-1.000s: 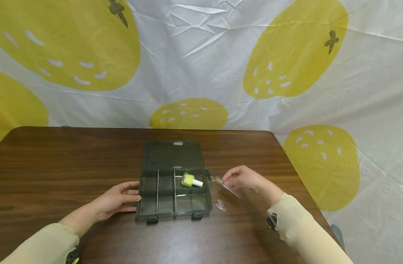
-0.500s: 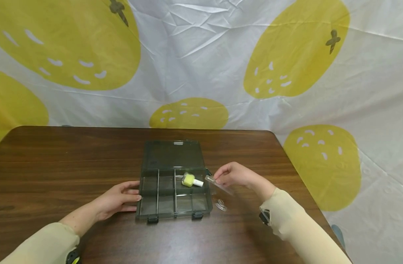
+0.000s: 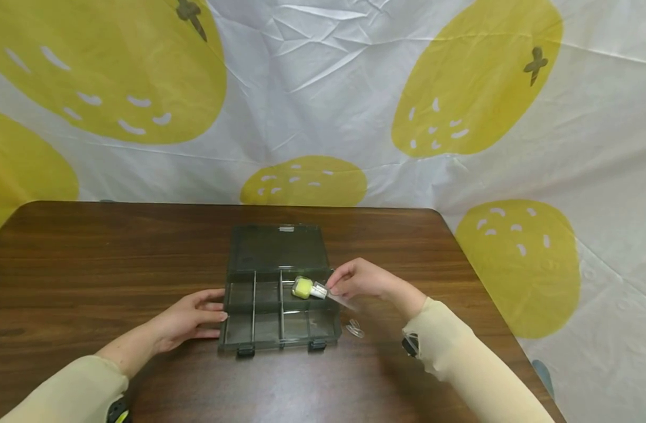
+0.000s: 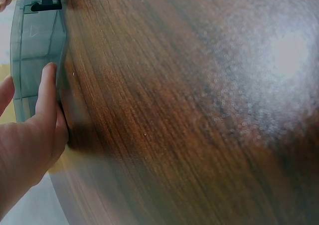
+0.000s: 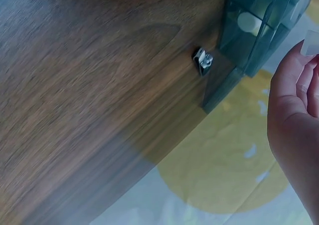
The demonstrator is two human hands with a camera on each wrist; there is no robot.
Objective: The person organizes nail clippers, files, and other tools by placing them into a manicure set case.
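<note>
An open smoky plastic compartment box point(image 3: 266, 320) lies on the table, its lid point(image 3: 278, 249) folded back. My left hand point(image 3: 188, 320) is at its left side, thumb by the rim and a straight finger point(image 4: 46, 90) along the outer wall in the left wrist view. My right hand point(image 3: 365, 281) pinches a thin clear plastic strip point(image 3: 341, 301) at the box's right edge. One end of the strip overlaps the white cap of a yellow nail polish bottle point(image 3: 302, 288), which lies in a back right compartment. In the right wrist view only a corner of the strip point(image 5: 310, 43) shows.
Small clear loops point(image 3: 355, 329) lie right of the box. A small metal piece point(image 5: 203, 60) rests on the table beside the box, hidden behind the right hand in the head view. Two dark latches stick out at the box's front. A lemon-print cloth point(image 3: 302, 88) hangs behind.
My right hand has moved left with the clear strip, from beside the box to its right edge, over the small metal piece. The left hand and the box stay in place.
</note>
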